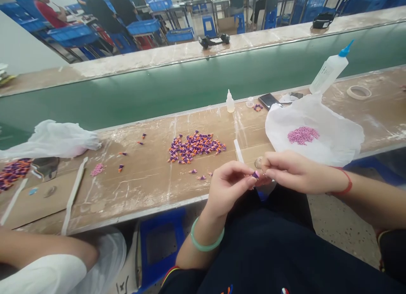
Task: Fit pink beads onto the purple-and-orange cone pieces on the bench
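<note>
My left hand (230, 186), with a pale green bangle at the wrist, pinches a small purple piece (255, 174) between thumb and forefinger. Close against it, my right hand (290, 172) has its thumb and fingertips pressed together; anything between them is too small or hidden to make out. Beyond my left hand lies a heap of small purple-and-orange pieces (196, 147), with a few loose ones nearer the table edge. Past my right hand, a white sheet (341, 129) bears a pile of tiny pink bits (303, 135).
A small dropper bottle (230, 103), a phone (269, 101) and a large blue-tipped bottle (329, 74) stand or lie along the back edge. A tape roll (359, 92) is far right. At left, another person's arm (47, 247) rests near a cardboard piece (41, 201).
</note>
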{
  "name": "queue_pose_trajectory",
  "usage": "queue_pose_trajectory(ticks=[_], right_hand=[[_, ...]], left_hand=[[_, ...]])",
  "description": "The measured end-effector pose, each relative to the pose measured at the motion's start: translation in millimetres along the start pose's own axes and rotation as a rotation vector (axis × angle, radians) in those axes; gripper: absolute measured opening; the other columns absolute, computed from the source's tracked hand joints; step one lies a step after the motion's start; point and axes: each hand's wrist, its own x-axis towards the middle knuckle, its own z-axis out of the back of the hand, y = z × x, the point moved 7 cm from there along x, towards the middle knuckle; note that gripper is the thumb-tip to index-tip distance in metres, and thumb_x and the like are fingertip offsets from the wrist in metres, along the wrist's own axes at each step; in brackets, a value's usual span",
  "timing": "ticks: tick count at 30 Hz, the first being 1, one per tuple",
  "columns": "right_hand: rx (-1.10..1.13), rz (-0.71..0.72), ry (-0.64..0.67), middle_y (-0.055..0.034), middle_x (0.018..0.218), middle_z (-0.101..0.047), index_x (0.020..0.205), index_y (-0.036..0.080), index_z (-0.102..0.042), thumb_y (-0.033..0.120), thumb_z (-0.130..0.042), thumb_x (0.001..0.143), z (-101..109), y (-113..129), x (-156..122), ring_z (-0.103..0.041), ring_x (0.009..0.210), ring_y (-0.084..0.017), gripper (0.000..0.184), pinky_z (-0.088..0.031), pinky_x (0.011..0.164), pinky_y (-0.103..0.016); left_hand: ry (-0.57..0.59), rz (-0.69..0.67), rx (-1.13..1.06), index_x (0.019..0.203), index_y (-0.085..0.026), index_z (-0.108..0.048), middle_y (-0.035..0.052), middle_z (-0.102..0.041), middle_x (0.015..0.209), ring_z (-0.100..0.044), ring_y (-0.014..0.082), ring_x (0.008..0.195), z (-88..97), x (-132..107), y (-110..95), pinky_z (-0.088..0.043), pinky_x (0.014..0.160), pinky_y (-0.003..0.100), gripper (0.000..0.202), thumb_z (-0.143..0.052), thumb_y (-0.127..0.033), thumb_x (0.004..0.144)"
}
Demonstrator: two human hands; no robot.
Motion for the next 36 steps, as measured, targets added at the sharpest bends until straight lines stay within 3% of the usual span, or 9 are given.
queue_pose_trajectory(ticks=[6,24,36], right_hand=[[0.058,0.02,-0.025,0.0019,0.068,-0.058,0.076,0.02,-0.047,0.013,-0.048,0.087,-1,9,-2,-0.048,0.059,-0.01,0.013,-0.037,0.054,-0.022],[0.017,0.095,-0.099,0.004,0.065,-0.057,0.074,0.019,-0.049,0.008,-0.049,0.082,-2,16,-1,-0.048,0.058,-0.007,0.014,-0.038,0.054,-0.019],[-0.043,0.05,-0.127,0.0049,0.062,-0.056,0.072,0.02,-0.047,0.008,-0.051,0.076,-3,19,-2,-0.047,0.055,-0.007,0.013,-0.035,0.051,-0.019]], left_hand=[[0.085,-0.037,-0.013,0.086,-0.022,-0.08,0.0016,-0.077,0.078,-0.068,0.0087,0.062,-9.0,-2,-7,-0.058,0.056,0.015,0.013,-0.083,-0.013,0.076],[0.082,-0.06,0.099,0.082,-0.02,-0.078,0.0028,-0.074,0.076,-0.066,0.0107,0.062,-10.7,-4,-11,-0.054,0.054,0.019,0.009,-0.084,-0.019,0.075],[-0.028,-0.069,0.198,0.076,-0.017,-0.076,0.0042,-0.074,0.072,-0.064,0.0112,0.055,-8.7,-8,-12,-0.055,0.054,0.022,0.016,-0.086,-0.03,0.073]])
